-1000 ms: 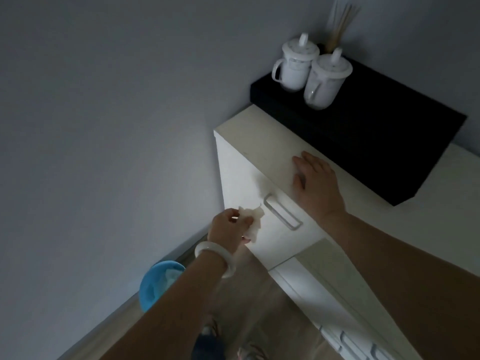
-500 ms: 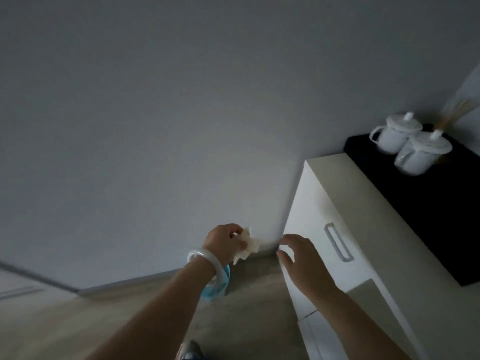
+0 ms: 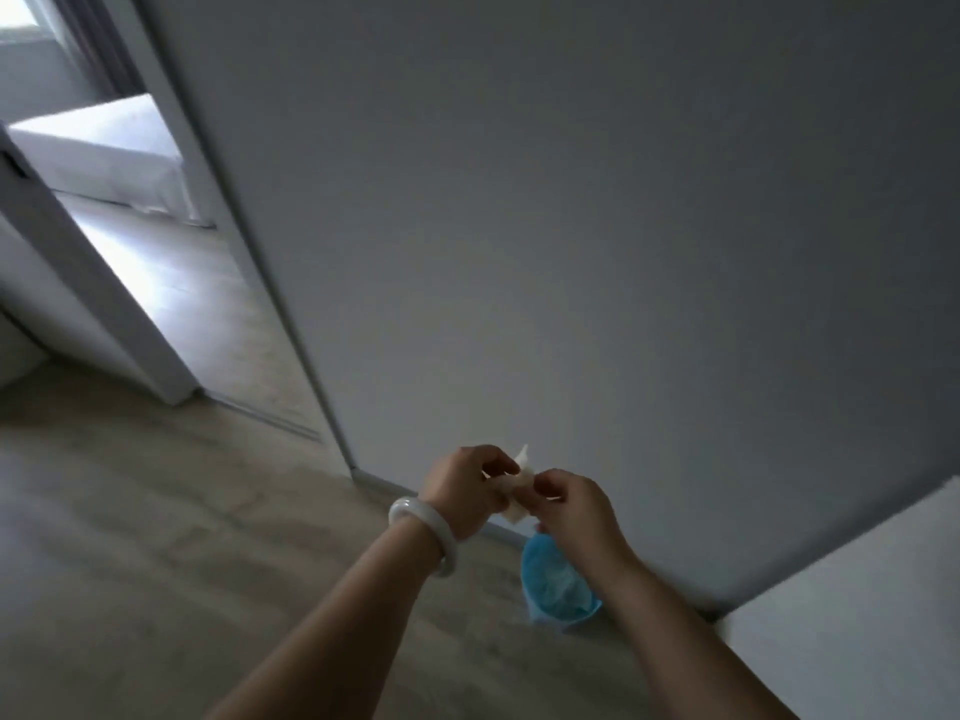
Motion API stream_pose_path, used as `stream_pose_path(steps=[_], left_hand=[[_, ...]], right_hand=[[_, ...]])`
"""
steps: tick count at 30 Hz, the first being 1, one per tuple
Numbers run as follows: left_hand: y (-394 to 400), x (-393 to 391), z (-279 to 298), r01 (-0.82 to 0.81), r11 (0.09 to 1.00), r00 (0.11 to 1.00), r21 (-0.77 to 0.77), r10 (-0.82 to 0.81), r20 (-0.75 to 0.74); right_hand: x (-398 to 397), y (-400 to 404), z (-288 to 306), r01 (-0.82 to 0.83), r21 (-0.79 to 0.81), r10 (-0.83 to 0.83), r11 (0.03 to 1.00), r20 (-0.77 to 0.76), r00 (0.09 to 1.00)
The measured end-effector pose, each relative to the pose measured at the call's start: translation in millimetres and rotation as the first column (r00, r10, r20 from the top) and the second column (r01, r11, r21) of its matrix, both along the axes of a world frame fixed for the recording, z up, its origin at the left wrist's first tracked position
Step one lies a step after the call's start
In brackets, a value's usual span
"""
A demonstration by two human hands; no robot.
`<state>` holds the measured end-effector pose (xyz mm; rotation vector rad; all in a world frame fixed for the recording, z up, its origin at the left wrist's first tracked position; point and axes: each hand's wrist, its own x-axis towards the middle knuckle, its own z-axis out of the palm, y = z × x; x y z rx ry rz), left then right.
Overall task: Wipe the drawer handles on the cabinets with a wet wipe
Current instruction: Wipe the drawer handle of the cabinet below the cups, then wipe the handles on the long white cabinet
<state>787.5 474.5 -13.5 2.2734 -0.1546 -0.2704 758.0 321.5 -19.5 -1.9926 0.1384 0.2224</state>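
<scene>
white and crumpled, the wet wipe (image 3: 517,488) sits between both hands, held up in front of the grey wall (image 3: 571,226) and above the floor. the left hand (image 3: 462,491), with a pale bangle (image 3: 426,535) on its wrist, has its fingers curled round one side of the wipe; the right hand (image 3: 574,509) pinches the other side, so each grip is narrow and closed on the wipe. the two hands are almost touching, with only the wipe between them. below the right forearm a blue bin (image 3: 556,589) stands on the wooden floor (image 3: 130,511), near the wall's skirting. at the lower right only a white corner of the cabinet (image 3: 857,589) shows, and no drawer handle is in view. off to the left an open doorway (image 3: 130,226) gives onto a brighter room. the step in hand looks like a pause in the wiping itself: either refolding the wipe to find a clean face, or readying it to be dropped, since the bin lies just beneath; which of the two cannot be told from here. if it is a refold, the next move calls for turning back to the right toward the cabinet, taking the wipe in one hand and finding a handle that is not yet done. if it is disposal, it calls for lowering the wipe over the bin's mouth and letting go.
</scene>
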Motion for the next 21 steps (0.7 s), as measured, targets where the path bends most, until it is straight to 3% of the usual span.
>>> stream_pose_path(steps=[5, 11, 21], left_hand=[[128, -16, -1, -0.258, 0.964, 0.966, -0.06, 0.257, -0.019], [305, -43, -7, -0.552, 0.821, 0.834, -0.148, 0.546, -0.078], [528, -74, -29, -0.857, 0.446, 0.492, -0.259, 0.858, -0.15]], right_hand=[[20, 120, -5, -0.153, -0.039, 0.153, 0.987, -0.011, 0.988], [38, 297, -2, -0.305, -0.01, 0.305, 0.952, -0.021, 0.952], [57, 534, -11, -0.447, 0.286, 0.502, 0.848, -0.161, 0.85]])
